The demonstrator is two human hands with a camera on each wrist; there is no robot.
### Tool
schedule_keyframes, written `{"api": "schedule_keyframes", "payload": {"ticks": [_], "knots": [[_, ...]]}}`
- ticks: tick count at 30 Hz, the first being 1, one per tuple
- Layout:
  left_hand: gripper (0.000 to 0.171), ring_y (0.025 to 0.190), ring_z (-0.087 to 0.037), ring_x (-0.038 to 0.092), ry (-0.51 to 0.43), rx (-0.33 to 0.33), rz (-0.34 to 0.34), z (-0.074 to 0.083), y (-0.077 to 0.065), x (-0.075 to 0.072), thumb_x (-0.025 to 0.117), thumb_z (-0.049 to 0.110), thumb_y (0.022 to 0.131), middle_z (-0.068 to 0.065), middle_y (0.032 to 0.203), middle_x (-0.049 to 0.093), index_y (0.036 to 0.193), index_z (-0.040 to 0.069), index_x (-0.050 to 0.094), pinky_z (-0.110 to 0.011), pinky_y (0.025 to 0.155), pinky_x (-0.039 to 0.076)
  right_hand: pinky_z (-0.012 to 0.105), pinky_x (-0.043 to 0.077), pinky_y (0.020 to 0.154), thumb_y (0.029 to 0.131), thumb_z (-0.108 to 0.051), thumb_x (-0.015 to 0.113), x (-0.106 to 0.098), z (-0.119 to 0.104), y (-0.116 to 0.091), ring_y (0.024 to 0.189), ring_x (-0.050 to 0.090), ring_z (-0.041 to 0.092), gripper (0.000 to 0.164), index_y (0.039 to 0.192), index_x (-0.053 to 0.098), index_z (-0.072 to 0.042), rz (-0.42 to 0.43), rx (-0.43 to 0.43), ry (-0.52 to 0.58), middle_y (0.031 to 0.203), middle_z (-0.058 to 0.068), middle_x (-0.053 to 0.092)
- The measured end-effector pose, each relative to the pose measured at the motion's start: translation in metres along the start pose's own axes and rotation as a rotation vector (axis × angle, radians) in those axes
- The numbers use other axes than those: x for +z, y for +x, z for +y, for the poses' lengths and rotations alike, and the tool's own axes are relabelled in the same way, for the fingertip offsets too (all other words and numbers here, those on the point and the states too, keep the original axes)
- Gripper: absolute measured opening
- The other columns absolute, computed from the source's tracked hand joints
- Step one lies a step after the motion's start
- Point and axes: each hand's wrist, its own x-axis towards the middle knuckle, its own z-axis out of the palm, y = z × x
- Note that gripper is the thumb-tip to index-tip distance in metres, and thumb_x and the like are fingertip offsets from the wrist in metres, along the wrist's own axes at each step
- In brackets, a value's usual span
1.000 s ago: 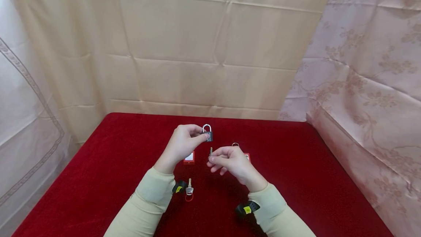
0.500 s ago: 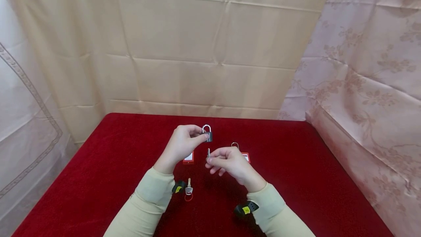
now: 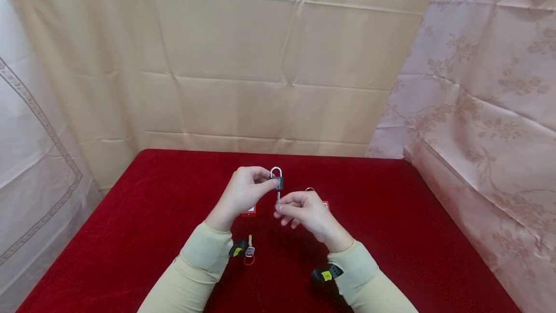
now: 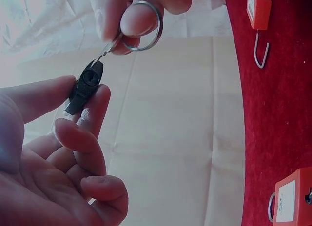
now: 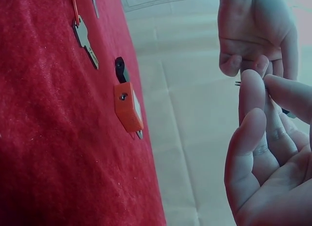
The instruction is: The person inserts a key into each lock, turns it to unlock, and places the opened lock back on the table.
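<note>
Between thumb and fingers, my left hand [image 3: 244,191] pinches a small black padlock [image 3: 279,184] by its body, its silver shackle pointing up. In the left wrist view the keyhole face of the padlock [image 4: 90,77] shows. My right hand [image 3: 309,214] pinches a small silver key [image 3: 278,198], blade upward, just below the padlock. A metal key ring [image 4: 159,33] hangs from that key beside the fingers. The blade tip lies at the padlock's edge in the left wrist view; whether they touch I cannot tell. In the right wrist view fingers cover most of the key.
A red padlock [image 3: 249,214] with a white label lies beyond the left wrist, and another red padlock [image 3: 326,205] lies partly behind the right hand. Nearer, a second key [image 3: 249,250] on a red ring rests on the red cloth [image 3: 391,235]. Curtains surround the table.
The left hand has moved slightly right and down with the black padlock. The right hand has brought the key slightly up and right, narrowing the gap between them.
</note>
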Motion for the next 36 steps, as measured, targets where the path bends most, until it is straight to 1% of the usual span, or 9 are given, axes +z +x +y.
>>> {"api": "schedule_keyframes", "payload": {"ticks": [8, 15, 22, 27, 31, 36], "knots": [[0.012, 0.086, -0.017, 0.069, -0.002, -0.001, -0.004, 0.0029, -0.0006, 0.0032, 0.076, 0.015, 0.092, 0.000, 0.090, 0.074, 0.100, 0.006, 0.076, -0.042, 0.083, 0.055, 0.028, 0.053, 0.058, 0.096, -0.011, 0.071, -0.0008, 0.0000, 0.0005, 0.069, 0.069, 0.017, 0.023, 0.109, 0.071, 0.008, 0.024, 0.009, -0.003, 0.091, 0.013, 0.076], [0.012, 0.086, -0.017, 0.070, 0.000, -0.005, -0.012, 0.0033, -0.0007, 0.0039, 0.076, 0.016, 0.092, 0.001, 0.089, 0.074, 0.100, 0.007, 0.076, -0.041, 0.083, 0.055, 0.028, 0.053, 0.058, 0.096, -0.010, 0.071, -0.0007, -0.0002, -0.0004, 0.069, 0.069, 0.017, 0.025, 0.110, 0.069, 0.011, 0.019, 0.005, 0.002, 0.090, 0.013, 0.075], [0.013, 0.087, -0.017, 0.069, 0.005, -0.021, -0.023, 0.0040, -0.0016, 0.0041, 0.077, 0.017, 0.092, 0.002, 0.090, 0.074, 0.102, 0.008, 0.076, -0.041, 0.084, 0.055, 0.028, 0.053, 0.058, 0.095, -0.011, 0.072, -0.0020, 0.0007, -0.0002, 0.069, 0.069, 0.017, 0.020, 0.107, 0.072, 0.006, 0.030, 0.010, -0.009, 0.090, 0.014, 0.075], [0.012, 0.086, -0.016, 0.069, 0.009, -0.024, -0.030, 0.0050, -0.0023, 0.0043, 0.077, 0.017, 0.092, 0.002, 0.089, 0.074, 0.102, 0.009, 0.077, -0.041, 0.084, 0.055, 0.029, 0.053, 0.058, 0.095, -0.011, 0.072, -0.0023, 0.0001, -0.0003, 0.068, 0.069, 0.017, 0.019, 0.106, 0.072, 0.005, 0.033, 0.003, -0.014, 0.089, 0.014, 0.075], [0.013, 0.085, -0.016, 0.069, 0.018, -0.028, -0.043, 0.0069, -0.0032, 0.0045, 0.077, 0.017, 0.092, 0.001, 0.088, 0.074, 0.103, 0.008, 0.077, -0.040, 0.081, 0.055, 0.030, 0.054, 0.058, 0.095, -0.013, 0.072, -0.0031, 0.0002, -0.0003, 0.067, 0.068, 0.018, 0.017, 0.104, 0.073, 0.002, 0.029, 0.005, -0.028, 0.086, 0.012, 0.075], [0.013, 0.084, -0.017, 0.068, 0.018, -0.046, -0.053, 0.0079, -0.0035, 0.0052, 0.077, 0.017, 0.092, 0.002, 0.087, 0.074, 0.103, 0.009, 0.077, -0.036, 0.073, 0.055, 0.032, 0.055, 0.058, 0.095, -0.015, 0.073, -0.0038, 0.0003, 0.0000, 0.067, 0.067, 0.019, 0.018, 0.104, 0.074, 0.001, 0.024, 0.003, -0.049, 0.085, 0.011, 0.074]]}}
